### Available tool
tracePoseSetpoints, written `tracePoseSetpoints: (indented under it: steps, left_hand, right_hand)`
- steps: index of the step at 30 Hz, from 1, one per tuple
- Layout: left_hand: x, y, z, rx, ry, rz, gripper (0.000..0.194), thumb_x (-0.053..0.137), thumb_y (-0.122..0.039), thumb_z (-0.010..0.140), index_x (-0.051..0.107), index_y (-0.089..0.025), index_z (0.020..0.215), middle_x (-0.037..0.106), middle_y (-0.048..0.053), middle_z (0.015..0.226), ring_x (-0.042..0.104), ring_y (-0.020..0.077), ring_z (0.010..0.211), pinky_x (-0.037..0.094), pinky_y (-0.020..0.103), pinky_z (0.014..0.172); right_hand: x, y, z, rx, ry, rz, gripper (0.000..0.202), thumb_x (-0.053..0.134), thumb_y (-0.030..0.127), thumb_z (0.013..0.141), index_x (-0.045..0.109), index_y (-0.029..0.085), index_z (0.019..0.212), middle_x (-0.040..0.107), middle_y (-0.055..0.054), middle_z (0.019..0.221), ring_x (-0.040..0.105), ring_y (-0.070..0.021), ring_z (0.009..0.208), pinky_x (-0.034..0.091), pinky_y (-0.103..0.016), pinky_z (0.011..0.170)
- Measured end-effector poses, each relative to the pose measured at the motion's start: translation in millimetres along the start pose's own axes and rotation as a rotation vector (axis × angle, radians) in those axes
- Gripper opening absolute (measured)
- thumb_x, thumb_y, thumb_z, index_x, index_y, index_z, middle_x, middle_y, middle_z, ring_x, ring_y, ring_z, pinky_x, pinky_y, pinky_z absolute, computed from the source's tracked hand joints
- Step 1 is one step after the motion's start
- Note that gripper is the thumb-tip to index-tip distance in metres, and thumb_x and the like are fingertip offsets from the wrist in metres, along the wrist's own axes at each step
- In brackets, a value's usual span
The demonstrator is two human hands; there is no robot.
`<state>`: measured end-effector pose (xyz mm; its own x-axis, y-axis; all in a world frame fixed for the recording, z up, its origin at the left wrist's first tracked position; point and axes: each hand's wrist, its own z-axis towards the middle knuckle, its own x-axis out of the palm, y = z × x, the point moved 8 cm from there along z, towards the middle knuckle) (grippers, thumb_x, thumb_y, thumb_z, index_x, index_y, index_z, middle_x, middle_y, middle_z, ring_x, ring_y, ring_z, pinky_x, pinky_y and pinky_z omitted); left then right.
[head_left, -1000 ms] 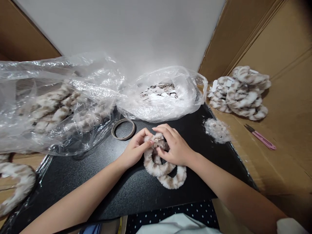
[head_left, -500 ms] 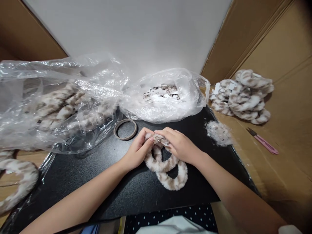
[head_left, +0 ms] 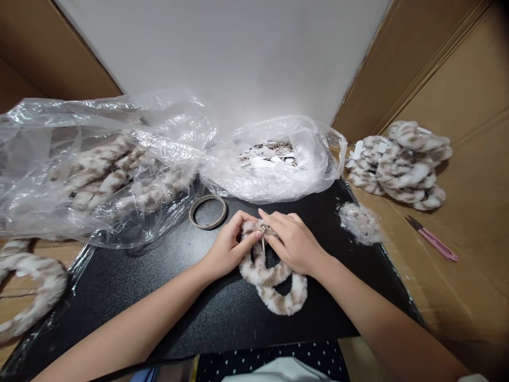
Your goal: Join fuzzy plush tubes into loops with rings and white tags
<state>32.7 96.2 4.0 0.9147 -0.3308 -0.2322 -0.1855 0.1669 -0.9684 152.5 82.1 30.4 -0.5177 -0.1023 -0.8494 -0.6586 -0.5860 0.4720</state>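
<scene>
Both my hands meet over a pair of linked furry rings (head_left: 284, 302) in mottled white and beige, which lie on the black tabletop. My left hand (head_left: 233, 244) is closed on the upper part of the rings, its thumb pressing from the front. Opposite it, my right hand (head_left: 292, 241) pinches the same fur at the top. Between the fingertips a small shiny piece and a thin pale strip (head_left: 263, 243) show. What exactly they are I cannot make out.
A clear plastic bag (head_left: 159, 140) of furry pieces lies left. Behind, another bag (head_left: 274, 183) holds tags and cords. A cardboard ring (head_left: 191, 212) stands near my left hand. At right are tagged furry rings (head_left: 409, 164), a fluff clump (head_left: 360, 223) and pink-handled snips (head_left: 437, 244). Another furry ring (head_left: 51, 286) is far left.
The thin pale strip now points downward from between my fingers. My right fingers have shifted slightly on the fur. The whole view has moved a little.
</scene>
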Motion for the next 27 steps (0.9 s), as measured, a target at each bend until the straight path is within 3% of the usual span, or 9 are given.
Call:
tracePoseSetpoints:
  steps: [6, 12, 17, 20, 27]
  left_hand:
    - [1.2, -8.1, -1.6, 0.088, 0.024, 0.239, 0.012, 0.056, -0.026, 0.087, 0.050, -0.019, 0.095, 0.060, 0.000, 0.082, 0.055, 0.0146, 0.071, 0.042, 0.025, 0.066]
    - [1.7, -22.5, -1.4, 0.254, 0.007, 0.633, 0.017, 0.052, -0.020, 0.085, 0.053, -0.018, 0.102, 0.066, 0.007, 0.091, 0.059, 0.0213, 0.082, 0.042, 0.033, 0.073]
    - [4.1, -32.2, -1.0, 0.363, 0.000, 0.973, 0.019, 0.050, -0.018, 0.086, 0.058, -0.017, 0.103, 0.067, 0.008, 0.088, 0.055, 0.0263, 0.085, 0.034, 0.040, 0.078]
    - [3.9, -32.6, -0.6, 0.378, 0.002, 1.035, 0.014, 0.046, -0.021, 0.091, 0.059, -0.018, 0.097, 0.066, 0.008, 0.086, 0.052, 0.0258, 0.084, 0.031, 0.041, 0.080]
    - [2.8, -26.6, 2.4, 0.372, 0.033, 1.093, 0.028, 0.036, -0.030, 0.099, 0.053, -0.020, 0.080, 0.062, 0.007, 0.076, 0.046, 0.0239, 0.078, 0.030, 0.041, 0.082]
  right_hand:
    - [1.9, -1.8, 0.8, 0.065, -0.003, -0.101, 0.038, 0.041, 0.015, 0.096, 0.050, 0.014, 0.133, 0.064, -0.012, 0.112, 0.058, -0.0257, 0.098, 0.036, -0.040, 0.083]
    - [3.6, -1.1, 1.4, 0.034, 0.017, -0.120, 0.025, 0.036, 0.017, 0.099, 0.057, 0.016, 0.113, 0.064, -0.007, 0.096, 0.056, -0.0216, 0.084, 0.032, -0.035, 0.078]
    - [2.5, -1.1, 1.1, 0.014, -0.013, -0.122, 0.024, 0.035, 0.018, 0.100, 0.057, 0.015, 0.106, 0.063, -0.007, 0.093, 0.055, -0.0209, 0.081, 0.031, -0.035, 0.076]
    - [0.0, -2.7, 1.2, 0.019, -0.035, -0.091, 0.023, 0.035, 0.017, 0.099, 0.057, 0.016, 0.106, 0.064, -0.007, 0.094, 0.056, -0.0210, 0.083, 0.032, -0.034, 0.077]
    - [-4.7, -12.0, 1.6, 0.108, -0.033, -0.016, 0.025, 0.037, 0.020, 0.100, 0.058, 0.019, 0.115, 0.066, -0.006, 0.102, 0.058, -0.0216, 0.096, 0.032, -0.035, 0.080]
